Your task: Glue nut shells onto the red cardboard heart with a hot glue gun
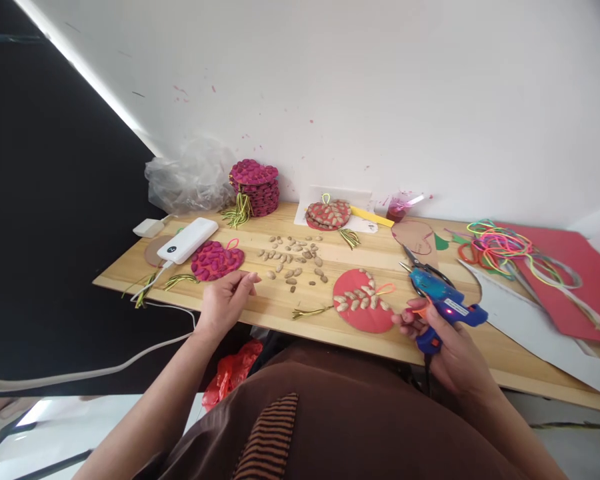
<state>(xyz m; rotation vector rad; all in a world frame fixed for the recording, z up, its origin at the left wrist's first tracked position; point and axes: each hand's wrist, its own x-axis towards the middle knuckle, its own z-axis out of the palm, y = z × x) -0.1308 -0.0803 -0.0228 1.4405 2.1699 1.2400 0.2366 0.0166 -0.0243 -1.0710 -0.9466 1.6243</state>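
My right hand (455, 360) is wrapped around the handle of a blue hot glue gun (435, 288), whose lit body points left and whose cord hangs down. Beside its fingers lies a red heart-shaped card (357, 320) with rows of peanuts stuck on it, an orange loop and a green tassel. My left hand (224, 301) is closed at the table's front edge, thumb against curled fingers; what they hold, if anything, is too small to name. Loose peanuts (295, 253) lie spread between the hands. Behind the glue gun are dark-handled scissors (420, 260), partly covered by it.
A white power bank (187, 240) with a cable lies left, by a magenta peanut-covered piece (217, 260). Behind stand a magenta stack (255, 190), a plastic bag (187, 180), peanut-covered hearts (329, 213) and a cup (397, 208). Coloured cords (503, 247) and red card (570, 267) lie right.
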